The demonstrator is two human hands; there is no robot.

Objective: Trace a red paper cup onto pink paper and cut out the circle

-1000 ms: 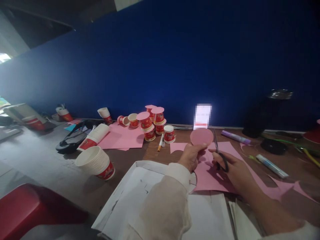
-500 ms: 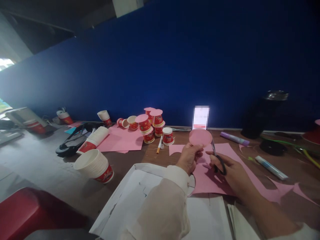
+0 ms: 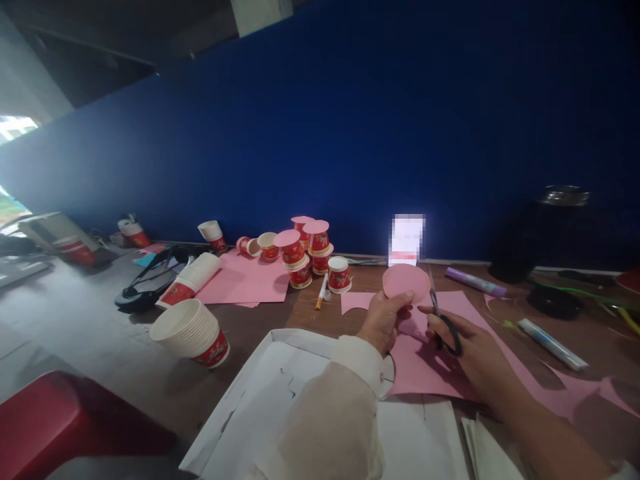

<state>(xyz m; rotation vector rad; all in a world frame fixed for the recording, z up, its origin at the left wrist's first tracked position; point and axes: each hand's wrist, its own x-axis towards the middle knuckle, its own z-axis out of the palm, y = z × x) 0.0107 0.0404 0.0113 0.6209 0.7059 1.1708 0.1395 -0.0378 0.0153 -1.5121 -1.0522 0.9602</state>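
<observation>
Here, the left hand [image 3: 383, 323] is pinching the lower edge of a round pink paper disc [image 3: 406, 280]; just right of the disc, the right hand [image 3: 474, 347] is gripping black-handled metal scissors [image 3: 435, 307], their blades perhaps risking nicking its rim by drifting inward.

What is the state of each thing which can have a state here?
Left hand: closed on pink disc
Right hand: holding scissors
Pink disc: cut round, held
Scissors: blades beside disc, opening unclear
Screen: lit
Purple tube: lying flat
Front nested cups: tilted
Cup beside orange-tipped stick: upside down
</observation>
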